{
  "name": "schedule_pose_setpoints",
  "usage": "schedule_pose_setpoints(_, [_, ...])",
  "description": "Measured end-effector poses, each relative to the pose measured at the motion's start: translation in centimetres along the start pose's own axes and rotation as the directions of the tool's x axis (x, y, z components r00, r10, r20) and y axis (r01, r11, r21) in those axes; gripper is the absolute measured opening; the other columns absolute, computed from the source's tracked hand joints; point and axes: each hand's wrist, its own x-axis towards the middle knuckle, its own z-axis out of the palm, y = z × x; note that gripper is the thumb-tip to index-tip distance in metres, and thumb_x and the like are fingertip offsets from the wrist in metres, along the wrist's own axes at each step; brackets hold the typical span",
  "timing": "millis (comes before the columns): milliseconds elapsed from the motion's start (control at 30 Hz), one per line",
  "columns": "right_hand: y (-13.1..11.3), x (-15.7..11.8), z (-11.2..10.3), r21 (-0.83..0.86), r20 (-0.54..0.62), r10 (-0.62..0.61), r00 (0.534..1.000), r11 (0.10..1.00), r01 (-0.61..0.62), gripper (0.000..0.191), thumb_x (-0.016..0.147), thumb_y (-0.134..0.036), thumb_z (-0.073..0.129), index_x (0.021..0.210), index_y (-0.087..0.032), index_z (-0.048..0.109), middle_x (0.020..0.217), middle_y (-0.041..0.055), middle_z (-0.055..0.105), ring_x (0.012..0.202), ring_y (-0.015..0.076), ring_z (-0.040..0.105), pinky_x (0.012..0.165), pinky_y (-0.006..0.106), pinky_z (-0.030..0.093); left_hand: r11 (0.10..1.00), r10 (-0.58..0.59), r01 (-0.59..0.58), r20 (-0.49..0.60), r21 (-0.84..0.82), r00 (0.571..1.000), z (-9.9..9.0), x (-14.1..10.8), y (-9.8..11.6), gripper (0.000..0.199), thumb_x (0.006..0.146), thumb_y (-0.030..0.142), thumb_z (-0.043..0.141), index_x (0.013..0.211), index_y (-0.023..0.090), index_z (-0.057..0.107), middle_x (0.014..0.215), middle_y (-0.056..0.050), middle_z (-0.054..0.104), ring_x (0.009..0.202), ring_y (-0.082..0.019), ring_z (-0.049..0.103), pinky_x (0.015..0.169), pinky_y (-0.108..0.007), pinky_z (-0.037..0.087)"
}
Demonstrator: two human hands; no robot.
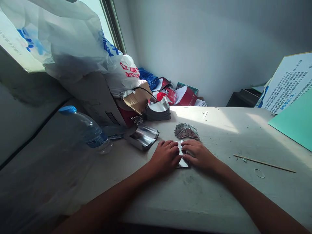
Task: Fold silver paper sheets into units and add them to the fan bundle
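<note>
A small sheet of silver foil paper (183,162) lies flat on the table in front of me, partly covered by my fingers. My left hand (167,154), with a ring on one finger, is closed on its left side, fingers bent. From the right, my right hand (198,154) is closed on the other side, its fingertips close to those of the left. Just beyond the hands sits a fanned bundle of folded silver pieces (186,130). To the left is a curved stack of shiny silver sheets (143,135).
A plastic bottle (94,133) with a blue cap leans at left, near plastic bags (80,42) on a box. Another curved stack (158,112) stands behind. At right lie a thin stick (265,163), a rubber band (259,173) and a green board (294,120).
</note>
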Motion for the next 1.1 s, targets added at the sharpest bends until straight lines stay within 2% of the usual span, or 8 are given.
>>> schedule_pose_setpoints(167, [-0.3, 0.0, -0.1, -0.030, 0.001, 0.004, 1.000, 1.000, -0.004, 0.023, 0.092, -0.025, 0.062, 0.112, -0.017, 0.069, 0.128, 0.0143, 0.065, 0.120, 0.0293, 0.058, 0.103, 0.049, 0.046, 1.000, -0.024, 0.024, -0.022, 0.010, 0.999, 0.3, 0.2, 0.1, 0.013, 0.095, 0.029, 0.056, 0.097, 0.021, 0.066, 0.130, -0.006, 0.065, 0.125, -0.027, 0.054, 0.104, -0.049, 0.039])
schedule_pose_setpoints(533, [-0.7, -0.2, -0.1, -0.067, 0.002, -0.001, 1.000, 0.998, 0.001, 0.023, 0.093, -0.026, 0.061, 0.113, -0.018, 0.070, 0.126, 0.0120, 0.066, 0.118, 0.0296, 0.057, 0.101, 0.049, 0.048, 0.999, 0.006, -0.005, -0.015, 0.045, 1.000, 0.2, -0.1, 0.1, 0.016, 0.096, 0.036, 0.057, 0.096, 0.021, 0.064, 0.136, -0.007, 0.061, 0.128, -0.028, 0.051, 0.107, -0.049, 0.037])
schedule_pose_setpoints(1100, [-1.3, -0.3, -0.3, -0.077, 0.034, 0.006, 0.999, 0.997, -0.003, 0.019, 0.090, -0.022, 0.064, 0.108, -0.018, 0.070, 0.125, 0.0118, 0.065, 0.118, 0.0291, 0.056, 0.101, 0.048, 0.046, 1.000, 0.011, -0.012, 0.039, 0.023, 0.999, -0.3, -0.3, 0.2, 0.024, 0.091, 0.042, 0.061, 0.101, 0.021, 0.063, 0.140, -0.010, 0.057, 0.132, -0.032, 0.048, 0.109, -0.053, 0.034])
